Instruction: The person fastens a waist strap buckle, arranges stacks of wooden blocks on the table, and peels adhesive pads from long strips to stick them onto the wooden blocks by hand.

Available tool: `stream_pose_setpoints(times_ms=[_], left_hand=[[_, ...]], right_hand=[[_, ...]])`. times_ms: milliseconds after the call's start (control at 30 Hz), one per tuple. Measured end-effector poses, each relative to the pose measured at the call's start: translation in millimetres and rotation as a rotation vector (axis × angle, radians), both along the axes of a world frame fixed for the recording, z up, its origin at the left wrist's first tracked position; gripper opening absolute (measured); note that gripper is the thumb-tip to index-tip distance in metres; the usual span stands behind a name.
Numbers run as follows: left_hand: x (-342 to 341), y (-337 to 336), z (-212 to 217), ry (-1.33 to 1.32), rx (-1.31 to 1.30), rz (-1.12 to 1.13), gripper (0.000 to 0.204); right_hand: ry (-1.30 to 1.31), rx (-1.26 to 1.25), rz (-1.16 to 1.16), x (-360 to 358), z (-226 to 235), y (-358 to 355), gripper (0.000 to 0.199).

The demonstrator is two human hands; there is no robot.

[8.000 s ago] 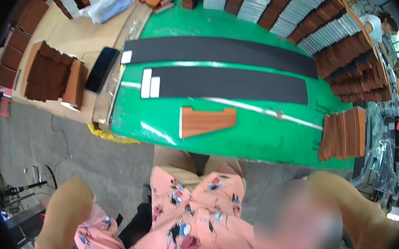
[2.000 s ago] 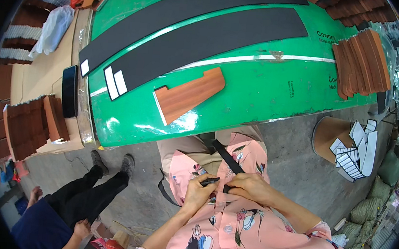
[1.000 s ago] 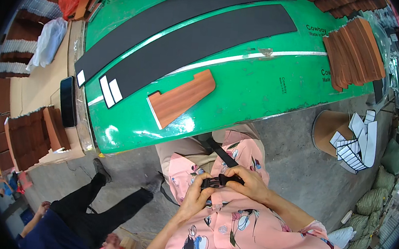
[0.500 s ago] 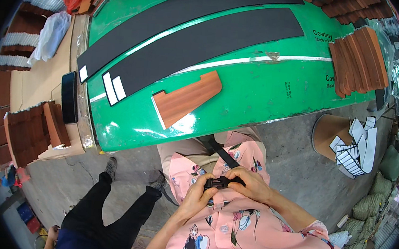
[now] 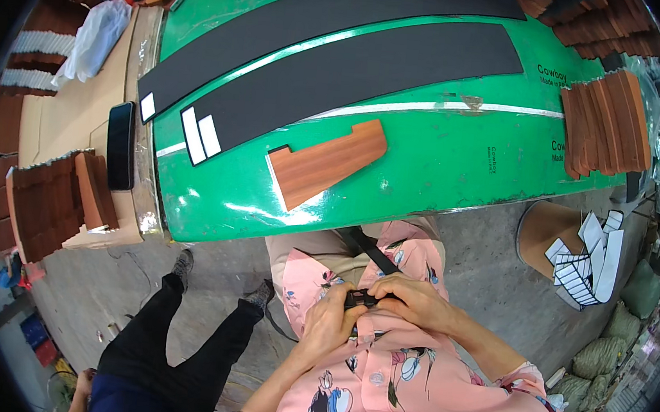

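Pinching a small black plastic buckle (image 5: 359, 300) on a black webbing strap (image 5: 367, 250), left hand (image 5: 331, 324) and right hand (image 5: 416, 301) meet below the green tabletop's (image 5: 427, 167) near edge.

Workshop interior, daylit. Grey concrete floor (image 5: 499, 244), dusty. Large green-topped table (image 5: 428, 160) carries two long black strips (image 5: 358, 63) and one notched reddish-brown wood-grain panel (image 5: 326, 162). Stacks of similar brown panels (image 5: 604, 124) at its right end. Cardboard-covered bench (image 5: 63, 120) stands left.

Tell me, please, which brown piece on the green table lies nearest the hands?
The single notched brown panel lying flat near the green table's front edge; the other brown pieces are stacked at its far right end.
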State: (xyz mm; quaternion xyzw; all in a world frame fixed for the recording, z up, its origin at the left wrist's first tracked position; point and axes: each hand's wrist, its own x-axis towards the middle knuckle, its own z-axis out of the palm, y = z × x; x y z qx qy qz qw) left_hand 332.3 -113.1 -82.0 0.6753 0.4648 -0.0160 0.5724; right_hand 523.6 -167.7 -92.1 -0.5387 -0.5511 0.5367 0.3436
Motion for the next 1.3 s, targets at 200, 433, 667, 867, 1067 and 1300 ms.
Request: stream_pose_setpoints(times_ms=[200, 433, 667, 867, 1067, 1300], left_hand=[[-4.4, -2.9, -9.5, -0.105, -0.068, -0.034, 0.044], [1.4, 8.5, -5.8, -0.14, -0.143, -0.171, 0.058], [-0.5, 13.2, -6.3, -0.132, -0.24, -0.295, 0.059], [-55.8, 26.3, -9.2, 0.036, 0.085, 0.25, 0.031], [-99.0, -14.5, -3.3, -0.031, -0.226, 0.331, 0.026], [-86.1, -44.9, -2.7, 0.166, 0.312, 0.132, 0.029]], right_hand=[[0.183, -0.172, -0.11, -6.9, -5.5, -4.3, 0.019], [0.706, -0.182, -0.296, -26.3, -34.0, -18.3, 0.026], [0.766, -0.293, -0.347, -13.1, -22.4, -11.2, 0.023], [-0.073, -0.193, -0.223, 37.5, 0.8, -11.2, 0.013], [-0.092, -0.164, 0.183, 32.3, -8.4, -7.0, 0.018], [-0.164, -0.3, 0.53, 31.4, -20.9, 30.2, 0.017]])
